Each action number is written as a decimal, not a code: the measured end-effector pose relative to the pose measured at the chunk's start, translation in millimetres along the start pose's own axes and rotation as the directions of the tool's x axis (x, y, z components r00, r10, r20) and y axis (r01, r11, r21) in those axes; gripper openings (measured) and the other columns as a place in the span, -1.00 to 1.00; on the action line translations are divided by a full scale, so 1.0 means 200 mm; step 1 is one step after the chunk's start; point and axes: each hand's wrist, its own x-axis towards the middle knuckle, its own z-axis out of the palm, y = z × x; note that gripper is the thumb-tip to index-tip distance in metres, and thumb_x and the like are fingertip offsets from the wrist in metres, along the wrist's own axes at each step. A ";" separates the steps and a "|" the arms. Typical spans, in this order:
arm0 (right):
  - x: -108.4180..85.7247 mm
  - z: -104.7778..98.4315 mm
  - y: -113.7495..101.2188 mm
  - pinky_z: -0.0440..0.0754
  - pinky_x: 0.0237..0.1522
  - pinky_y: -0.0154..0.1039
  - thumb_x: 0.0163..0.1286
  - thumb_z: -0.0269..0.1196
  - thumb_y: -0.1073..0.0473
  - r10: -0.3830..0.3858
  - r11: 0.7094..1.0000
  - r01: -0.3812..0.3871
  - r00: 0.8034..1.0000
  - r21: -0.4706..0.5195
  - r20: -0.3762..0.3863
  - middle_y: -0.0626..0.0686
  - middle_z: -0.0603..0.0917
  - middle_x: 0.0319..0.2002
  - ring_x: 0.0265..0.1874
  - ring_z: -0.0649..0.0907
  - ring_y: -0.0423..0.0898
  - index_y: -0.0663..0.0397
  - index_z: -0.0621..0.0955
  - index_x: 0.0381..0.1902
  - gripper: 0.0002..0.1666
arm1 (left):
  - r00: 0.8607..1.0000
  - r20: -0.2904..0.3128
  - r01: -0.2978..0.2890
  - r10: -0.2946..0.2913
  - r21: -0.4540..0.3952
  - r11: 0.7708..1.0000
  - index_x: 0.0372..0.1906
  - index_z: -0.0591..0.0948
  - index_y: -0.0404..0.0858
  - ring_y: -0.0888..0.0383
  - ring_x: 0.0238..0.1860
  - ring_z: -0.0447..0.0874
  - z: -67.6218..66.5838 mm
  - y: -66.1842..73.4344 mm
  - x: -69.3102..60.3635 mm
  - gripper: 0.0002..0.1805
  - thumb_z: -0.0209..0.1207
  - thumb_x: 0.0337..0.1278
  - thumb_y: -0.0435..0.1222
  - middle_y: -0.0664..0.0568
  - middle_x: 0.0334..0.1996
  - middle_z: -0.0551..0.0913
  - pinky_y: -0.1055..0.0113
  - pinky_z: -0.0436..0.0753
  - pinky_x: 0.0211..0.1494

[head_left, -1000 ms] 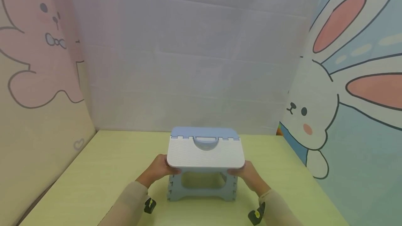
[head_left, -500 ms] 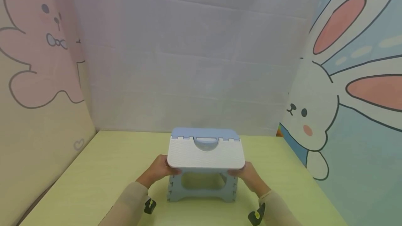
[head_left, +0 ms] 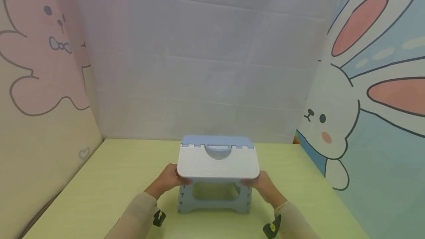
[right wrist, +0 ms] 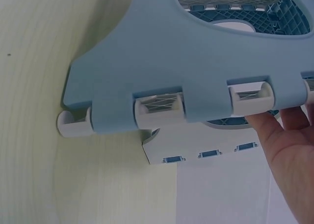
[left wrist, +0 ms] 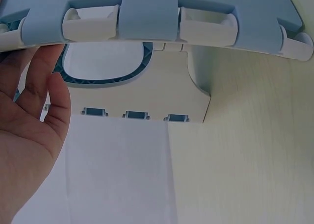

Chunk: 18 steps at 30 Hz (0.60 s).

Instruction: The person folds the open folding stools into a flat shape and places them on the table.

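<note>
A folding step stool [head_left: 217, 163] stands unfolded and upright at the middle of the table. Its seat is white with a blue back strip and a blue carry handle [head_left: 218, 153]; its front leg panel [head_left: 216, 204] is pale blue with a large opening. At the left end of the seat, my left hand [head_left: 169, 177] grips the edge, its thumb at the front. My right hand [head_left: 263, 184] holds the opposite end in the same way. Both wrist views show fingers reaching behind the hinged side panels, where the fingertips are partly hidden.
The pale yellow-green table [head_left: 132, 158] spreads out on both sides of the stool. A plain white sheet [head_left: 206, 65] hangs behind it. Side walls carry a pink cartoon animal [head_left: 49, 69] at left and a white rabbit [head_left: 328, 121] at right.
</note>
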 end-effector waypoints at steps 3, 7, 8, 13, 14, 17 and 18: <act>0.00 0.00 0.00 0.46 0.13 0.13 0.22 0.30 0.22 -0.011 1.000 0.011 1.000 0.000 0.002 0.39 0.53 0.11 0.10 0.52 0.28 0.50 0.43 0.15 -0.39 | 1.000 0.006 -0.006 0.006 -0.003 1.000 -0.08 0.57 -0.61 -0.05 -0.17 0.66 0.00 0.01 0.00 -0.57 0.38 -0.12 -0.50 -0.37 -0.14 0.66 0.11 0.66 -0.15; 0.00 0.00 -0.01 0.47 0.12 0.11 0.23 0.30 0.21 -0.015 1.000 0.015 1.000 0.001 0.001 0.39 0.54 0.10 0.09 0.53 0.26 0.49 0.43 0.16 -0.38 | 1.000 0.011 -0.004 0.004 -0.006 1.000 -0.05 0.56 -0.61 -0.10 -0.14 0.65 -0.01 0.02 0.00 -0.56 0.37 -0.10 -0.49 -0.37 -0.12 0.65 0.08 0.65 -0.12; 0.00 0.00 -0.01 0.47 0.12 0.12 0.23 0.30 0.21 -0.013 1.000 0.013 1.000 0.005 0.002 0.39 0.54 0.10 0.09 0.53 0.27 0.50 0.43 0.16 -0.38 | 1.000 0.011 0.001 0.000 -0.006 1.000 -0.04 0.55 -0.61 -0.11 -0.14 0.65 -0.01 0.02 0.00 -0.55 0.37 -0.10 -0.50 -0.37 -0.11 0.65 0.07 0.65 -0.11; 0.00 0.01 0.00 0.48 0.11 0.11 0.22 0.30 0.21 0.000 1.000 0.000 1.000 0.013 0.000 0.40 0.54 0.09 0.09 0.53 0.28 0.51 0.43 0.15 -0.38 | 1.000 0.009 0.025 -0.025 -0.014 1.000 -0.03 0.55 -0.61 -0.12 -0.12 0.64 0.00 0.02 -0.01 -0.54 0.38 -0.11 -0.50 -0.37 -0.09 0.64 0.04 0.65 -0.10; 0.00 0.01 0.00 0.48 0.11 0.12 0.22 0.30 0.21 0.002 1.000 -0.002 1.000 0.009 -0.003 0.40 0.54 0.09 0.08 0.53 0.29 0.51 0.43 0.14 -0.38 | 1.000 0.008 0.024 -0.024 -0.013 1.000 -0.03 0.55 -0.60 -0.12 -0.12 0.64 0.00 0.02 -0.01 -0.54 0.38 -0.11 -0.50 -0.37 -0.09 0.64 0.04 0.65 -0.10; 0.00 0.01 0.01 0.48 0.11 0.13 0.22 0.30 0.20 -0.003 1.000 0.003 1.000 0.001 -0.003 0.41 0.53 0.09 0.08 0.53 0.29 0.51 0.44 0.14 -0.38 | 1.000 0.011 0.017 -0.017 -0.016 1.000 -0.02 0.54 -0.61 -0.14 -0.10 0.64 0.00 0.01 0.00 -0.53 0.38 -0.10 -0.50 -0.38 -0.08 0.63 0.03 0.64 -0.10; 0.00 0.01 0.00 0.48 0.11 0.13 0.22 0.30 0.20 -0.005 1.000 0.005 1.000 -0.002 -0.002 0.41 0.53 0.10 0.08 0.53 0.29 0.51 0.44 0.14 -0.38 | 1.000 0.013 0.016 -0.016 -0.017 1.000 -0.01 0.54 -0.61 -0.15 -0.10 0.64 0.00 0.01 0.00 -0.53 0.38 -0.10 -0.49 -0.38 -0.07 0.63 0.03 0.64 -0.09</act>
